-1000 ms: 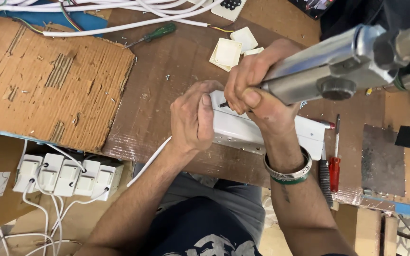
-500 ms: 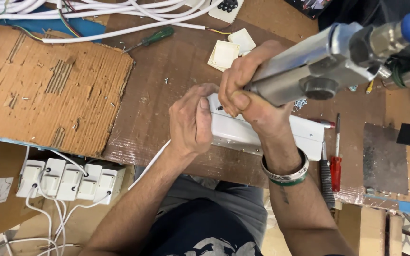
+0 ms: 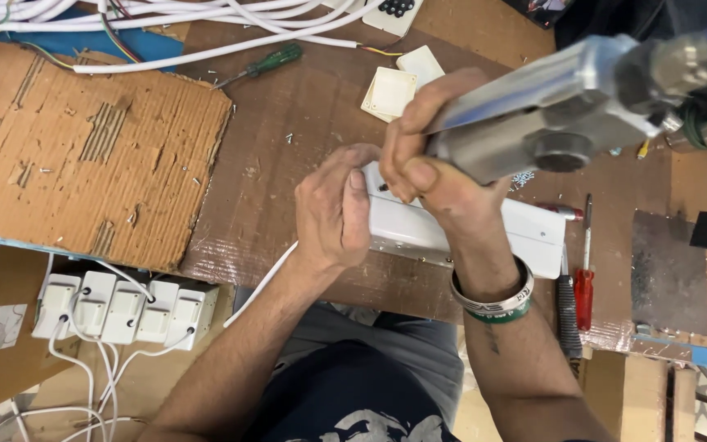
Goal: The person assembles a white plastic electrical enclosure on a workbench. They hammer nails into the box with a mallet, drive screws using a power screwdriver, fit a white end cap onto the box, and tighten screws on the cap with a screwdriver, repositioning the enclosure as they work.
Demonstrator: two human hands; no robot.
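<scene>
A long white plastic box (image 3: pixel 525 232) lies on the brown workbench (image 3: pixel 288 147) near its front edge. My left hand (image 3: pixel 330 213) grips the box's left end, where a white cable (image 3: pixel 259 284) leaves it and hangs down. My right hand (image 3: pixel 431 155) is wrapped around the front of a grey metal power screwdriver (image 3: pixel 566 102), holding its tip down onto the box's top left corner. The tip itself is hidden behind my fingers.
A red-handled screwdriver (image 3: pixel 584 278) lies right of the box; a green-handled one (image 3: pixel 267 61) lies at the back. Two white square plates (image 3: pixel 390 92) sit behind my hands. Torn cardboard (image 3: pixel 83 139) covers the left. White cables (image 3: pixel 206 20) run along the back; several wired boxes (image 3: pixel 120 309) sit below.
My right hand has lifted and tilted the power screwdriver upward to the right. My left hand stays on the box's left end.
</scene>
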